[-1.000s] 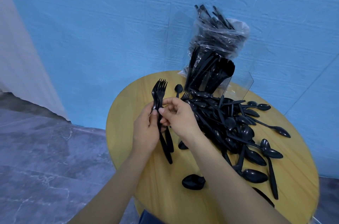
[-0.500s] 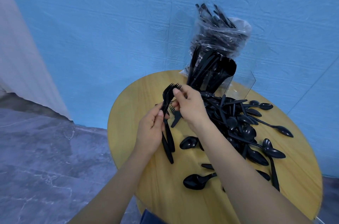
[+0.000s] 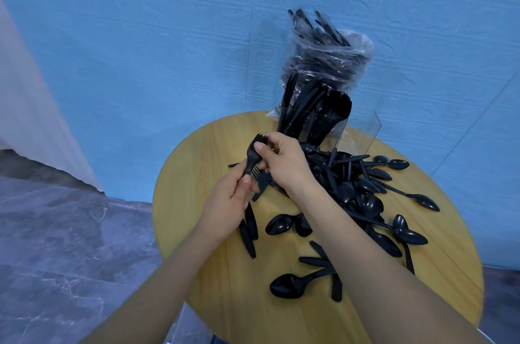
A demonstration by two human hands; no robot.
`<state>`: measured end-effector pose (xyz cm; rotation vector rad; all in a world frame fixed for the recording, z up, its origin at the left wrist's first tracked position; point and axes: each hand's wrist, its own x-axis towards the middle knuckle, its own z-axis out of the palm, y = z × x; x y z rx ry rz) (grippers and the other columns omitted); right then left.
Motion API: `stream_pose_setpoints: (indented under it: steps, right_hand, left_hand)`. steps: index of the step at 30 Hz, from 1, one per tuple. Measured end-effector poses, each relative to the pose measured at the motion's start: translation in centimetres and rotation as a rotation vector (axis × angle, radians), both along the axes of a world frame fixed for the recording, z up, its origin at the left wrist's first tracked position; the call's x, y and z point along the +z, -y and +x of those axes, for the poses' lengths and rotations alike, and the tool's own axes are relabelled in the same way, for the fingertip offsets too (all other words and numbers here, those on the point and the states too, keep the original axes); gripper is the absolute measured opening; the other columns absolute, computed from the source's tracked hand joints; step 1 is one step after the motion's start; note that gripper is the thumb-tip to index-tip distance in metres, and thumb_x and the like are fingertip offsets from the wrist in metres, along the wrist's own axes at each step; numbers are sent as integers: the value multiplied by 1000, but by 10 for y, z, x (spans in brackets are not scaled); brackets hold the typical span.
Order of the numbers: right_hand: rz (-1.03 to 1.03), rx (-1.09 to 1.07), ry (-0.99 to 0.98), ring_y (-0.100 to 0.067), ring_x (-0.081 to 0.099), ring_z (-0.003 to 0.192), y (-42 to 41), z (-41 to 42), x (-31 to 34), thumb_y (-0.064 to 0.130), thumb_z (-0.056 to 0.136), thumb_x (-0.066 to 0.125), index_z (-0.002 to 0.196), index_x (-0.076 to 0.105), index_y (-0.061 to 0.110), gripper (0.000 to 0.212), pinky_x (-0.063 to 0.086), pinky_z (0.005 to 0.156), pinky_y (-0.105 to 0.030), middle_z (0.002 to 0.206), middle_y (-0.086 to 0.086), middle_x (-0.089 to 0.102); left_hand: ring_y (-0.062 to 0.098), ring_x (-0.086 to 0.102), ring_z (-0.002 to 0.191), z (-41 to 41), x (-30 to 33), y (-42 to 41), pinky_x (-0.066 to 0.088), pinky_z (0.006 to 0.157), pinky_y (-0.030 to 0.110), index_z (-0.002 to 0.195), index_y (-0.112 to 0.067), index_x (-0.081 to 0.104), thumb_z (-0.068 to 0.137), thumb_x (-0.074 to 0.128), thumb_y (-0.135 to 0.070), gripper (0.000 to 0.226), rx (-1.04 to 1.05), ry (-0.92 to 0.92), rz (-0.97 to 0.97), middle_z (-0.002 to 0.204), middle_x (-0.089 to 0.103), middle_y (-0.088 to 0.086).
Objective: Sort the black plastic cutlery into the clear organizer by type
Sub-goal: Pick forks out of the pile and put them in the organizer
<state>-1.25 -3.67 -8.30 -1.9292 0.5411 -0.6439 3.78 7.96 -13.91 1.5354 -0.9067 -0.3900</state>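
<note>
My left hand (image 3: pixel 230 200) grips a small bundle of black forks (image 3: pixel 252 158) by the handles, tines pointing up and away. My right hand (image 3: pixel 281 163) pinches the fork heads at the top of the bundle. Another fork lies under my hands on the round wooden table (image 3: pixel 197 163). A pile of black spoons (image 3: pixel 363 191) covers the table's right half. The clear organizer (image 3: pixel 363 132) stands at the table's far edge, with black cutlery upright in its left compartment (image 3: pixel 315 115).
A clear plastic bag of black cutlery (image 3: pixel 326 59) leans on the blue wall behind the organizer. Loose spoons (image 3: pixel 292 284) lie near the table's front. A grey marble floor (image 3: pixel 56 245) is to the left.
My right hand has slid up from the bundle's middle to the fork heads. The bundle has tilted rightward and moved toward the organizer. More loose spoons show in front as my right arm shifted.
</note>
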Motion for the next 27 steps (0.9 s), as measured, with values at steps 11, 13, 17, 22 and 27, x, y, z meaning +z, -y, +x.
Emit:
stream_pose_setpoints:
  steps: [11, 13, 17, 22, 27]
  right_hand:
    - [-401, -26, -309, -13, 55, 99, 28, 3, -24, 14, 94, 55, 123, 59, 10, 30, 42, 85, -20, 116, -4, 60]
    - [-521, 36, -427, -22, 52, 113, 27, 13, -27, 20, 94, 56, 129, 55, 10, 36, 43, 94, -29, 122, -9, 56]
    - [-696, 139, -688, -31, 41, 119, 20, 26, -31, 17, 95, 51, 129, 50, 7, 36, 41, 96, -40, 123, -14, 47]
    - [-640, 123, -605, -28, 51, 108, 21, 25, -33, 4, 93, 46, 120, 57, 9, 30, 46, 91, -40, 118, -10, 50]
    - [-503, 81, -374, -14, 52, 80, 24, 20, -22, 13, 88, 63, 94, 66, 12, 7, 44, 72, -26, 83, 4, 54]
  left_hand:
    - [2, 38, 43, 45, -1, 15, 34, 45, 12, 96, -23, 57, 102, 34, -10, 26, 262, -69, -1, 71, 50, -6]
    - [2, 37, 42, 48, -6, 17, 32, 45, 13, 97, -16, 56, 102, 34, -10, 23, 268, -75, -3, 69, 49, -6]
    - [2, 35, 45, 51, -11, 17, 32, 46, 12, 110, -6, 57, 102, 34, -9, 24, 272, -93, -31, 74, 52, -4]
    - [1, 40, 49, 50, -14, 19, 34, 51, 10, 123, -7, 55, 101, 36, -10, 29, 241, -9, 6, 72, 52, -5]
    - [1, 41, 50, 51, -16, 19, 34, 52, 11, 127, -16, 54, 101, 36, -10, 32, 237, 32, 21, 75, 55, -5]
